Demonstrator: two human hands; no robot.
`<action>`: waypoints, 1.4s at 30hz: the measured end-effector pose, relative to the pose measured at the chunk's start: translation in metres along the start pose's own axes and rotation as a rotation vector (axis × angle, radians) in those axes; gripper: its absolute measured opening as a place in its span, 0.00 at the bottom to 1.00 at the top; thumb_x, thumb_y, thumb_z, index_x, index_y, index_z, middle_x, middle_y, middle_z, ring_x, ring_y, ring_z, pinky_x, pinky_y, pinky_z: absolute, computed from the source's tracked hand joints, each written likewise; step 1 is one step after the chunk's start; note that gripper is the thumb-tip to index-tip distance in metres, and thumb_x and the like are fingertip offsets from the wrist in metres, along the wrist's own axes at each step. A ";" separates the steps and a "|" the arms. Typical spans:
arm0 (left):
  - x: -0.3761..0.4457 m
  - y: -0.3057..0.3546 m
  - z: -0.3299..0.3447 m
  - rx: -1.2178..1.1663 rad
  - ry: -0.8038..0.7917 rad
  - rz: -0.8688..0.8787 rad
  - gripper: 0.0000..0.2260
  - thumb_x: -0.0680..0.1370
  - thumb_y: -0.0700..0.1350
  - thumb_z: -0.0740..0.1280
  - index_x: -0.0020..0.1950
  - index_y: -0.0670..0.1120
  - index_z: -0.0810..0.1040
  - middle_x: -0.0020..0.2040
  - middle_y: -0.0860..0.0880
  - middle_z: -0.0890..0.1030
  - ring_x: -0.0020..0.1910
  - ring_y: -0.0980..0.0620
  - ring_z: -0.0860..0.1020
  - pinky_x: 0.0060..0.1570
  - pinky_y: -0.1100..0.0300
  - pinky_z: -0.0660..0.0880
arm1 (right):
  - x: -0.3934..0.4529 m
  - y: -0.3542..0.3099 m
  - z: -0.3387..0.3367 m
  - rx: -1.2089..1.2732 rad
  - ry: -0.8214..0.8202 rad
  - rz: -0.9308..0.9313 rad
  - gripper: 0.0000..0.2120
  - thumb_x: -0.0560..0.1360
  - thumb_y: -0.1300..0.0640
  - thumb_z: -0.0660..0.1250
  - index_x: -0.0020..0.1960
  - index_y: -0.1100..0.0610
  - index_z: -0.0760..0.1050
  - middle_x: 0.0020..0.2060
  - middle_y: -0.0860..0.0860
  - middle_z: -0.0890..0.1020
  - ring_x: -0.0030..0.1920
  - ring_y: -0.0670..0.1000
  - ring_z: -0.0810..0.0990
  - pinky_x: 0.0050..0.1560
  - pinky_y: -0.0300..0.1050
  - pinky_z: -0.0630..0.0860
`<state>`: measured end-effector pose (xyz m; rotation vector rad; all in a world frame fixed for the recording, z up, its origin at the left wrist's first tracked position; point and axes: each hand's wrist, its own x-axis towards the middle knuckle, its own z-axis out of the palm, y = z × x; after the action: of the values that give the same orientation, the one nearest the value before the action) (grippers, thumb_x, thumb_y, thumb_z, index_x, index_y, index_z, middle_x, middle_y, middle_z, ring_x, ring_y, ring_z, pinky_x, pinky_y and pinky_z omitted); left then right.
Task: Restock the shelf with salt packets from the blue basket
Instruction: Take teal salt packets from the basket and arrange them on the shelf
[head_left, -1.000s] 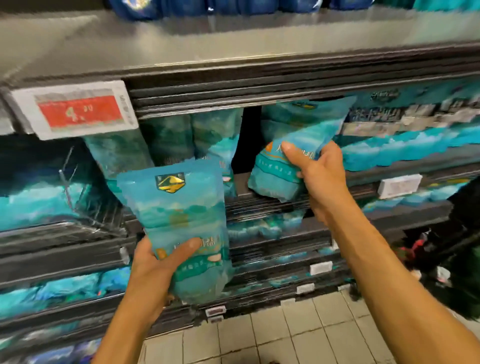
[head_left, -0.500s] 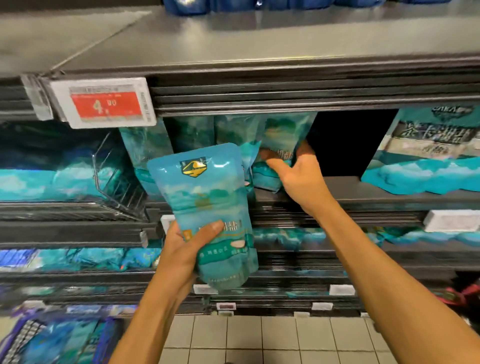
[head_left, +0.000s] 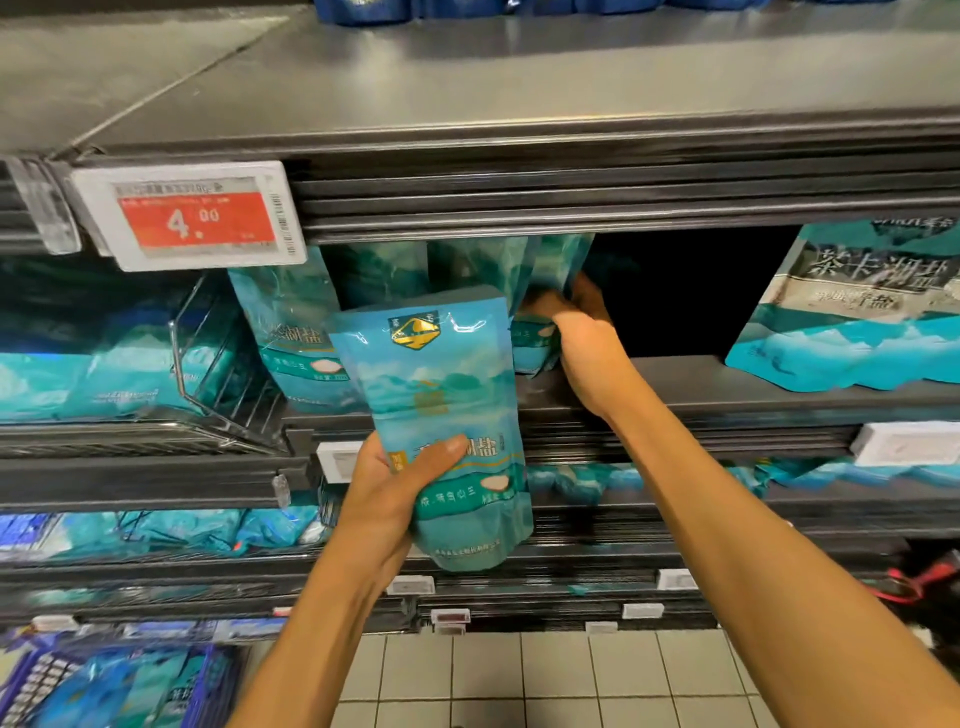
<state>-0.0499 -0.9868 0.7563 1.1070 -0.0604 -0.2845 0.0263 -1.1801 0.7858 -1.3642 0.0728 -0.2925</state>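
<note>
My left hand (head_left: 387, 499) grips a teal salt packet (head_left: 436, 400) upright in front of the shelf, thumb across its lower front. My right hand (head_left: 584, 343) reaches onto the dark shelf (head_left: 727, 384) and holds the lower part of a second teal salt packet (head_left: 550, 275) standing among others at the back. Further teal packets (head_left: 291, 332) stand to its left. The blue basket (head_left: 119, 686), with packets inside, shows at the bottom left on the floor.
A red price tag (head_left: 195, 215) reading 4.00 hangs on the upper shelf edge. A wire divider (head_left: 208, 364) separates the left section. Larger teal bags (head_left: 852, 322) stand at the right, with a dark gap between. Lower shelves hold more packets; tiled floor (head_left: 519, 680) below.
My right hand has pushed its packet from the shelf front deep into the shelf among the others. My left hand with its packet has stayed in front, drifting slightly right in view.
</note>
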 end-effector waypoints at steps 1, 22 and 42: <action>-0.001 0.000 -0.001 0.005 -0.011 0.001 0.27 0.54 0.54 0.87 0.51 0.52 0.87 0.53 0.44 0.87 0.49 0.47 0.87 0.43 0.55 0.83 | 0.000 0.000 0.000 0.004 0.015 0.028 0.22 0.62 0.50 0.70 0.56 0.52 0.80 0.37 0.46 0.86 0.35 0.47 0.85 0.37 0.43 0.79; -0.035 -0.016 0.016 0.161 -0.099 -0.084 0.17 0.63 0.48 0.80 0.51 0.51 0.88 0.51 0.45 0.88 0.49 0.47 0.87 0.44 0.56 0.82 | -0.155 -0.011 -0.044 -0.307 -0.336 -0.044 0.22 0.72 0.45 0.75 0.63 0.51 0.76 0.56 0.46 0.84 0.55 0.49 0.85 0.51 0.43 0.83; -0.031 -0.022 0.037 0.326 -0.023 0.174 0.05 0.81 0.36 0.65 0.54 0.40 0.80 0.40 0.51 0.81 0.35 0.51 0.79 0.37 0.60 0.80 | -0.114 -0.038 -0.098 -0.134 0.352 -0.216 0.15 0.67 0.61 0.79 0.52 0.50 0.84 0.51 0.46 0.88 0.52 0.47 0.86 0.50 0.44 0.83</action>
<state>-0.0912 -1.0202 0.7567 1.4124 -0.2294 -0.1327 -0.1109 -1.2519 0.7891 -1.4429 0.2420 -0.7185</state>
